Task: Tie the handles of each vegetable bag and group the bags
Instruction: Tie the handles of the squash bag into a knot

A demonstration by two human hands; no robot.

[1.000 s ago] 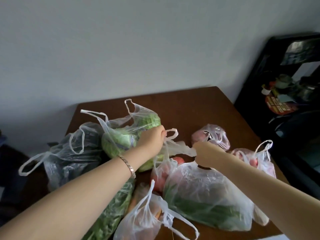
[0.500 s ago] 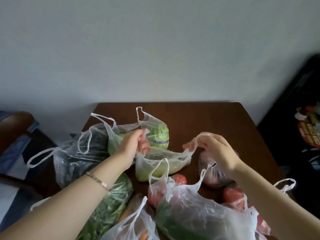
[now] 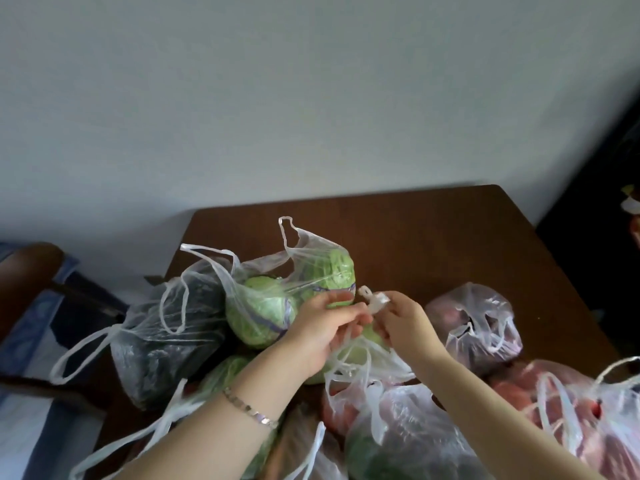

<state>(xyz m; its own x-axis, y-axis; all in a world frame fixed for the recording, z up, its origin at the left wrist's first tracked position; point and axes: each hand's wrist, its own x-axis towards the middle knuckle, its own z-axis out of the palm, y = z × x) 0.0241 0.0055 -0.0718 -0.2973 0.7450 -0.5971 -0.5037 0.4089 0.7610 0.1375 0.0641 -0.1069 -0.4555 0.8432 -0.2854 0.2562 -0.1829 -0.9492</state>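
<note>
Head view: left hand (image 3: 325,327) and right hand (image 3: 403,323) meet, each pinching the twisted handles (image 3: 377,301) of a small green-vegetable bag (image 3: 360,344) just right of the cabbage bag (image 3: 277,299). The knot seems half-formed. Next, the handles need crossing and a snug, gentle pull.

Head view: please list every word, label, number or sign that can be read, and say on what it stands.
None can be read.
Banded cabbages: no legible print.
Plastic bags: no print visible.
Object at the right edge: cut off, too blurred to read.
</note>
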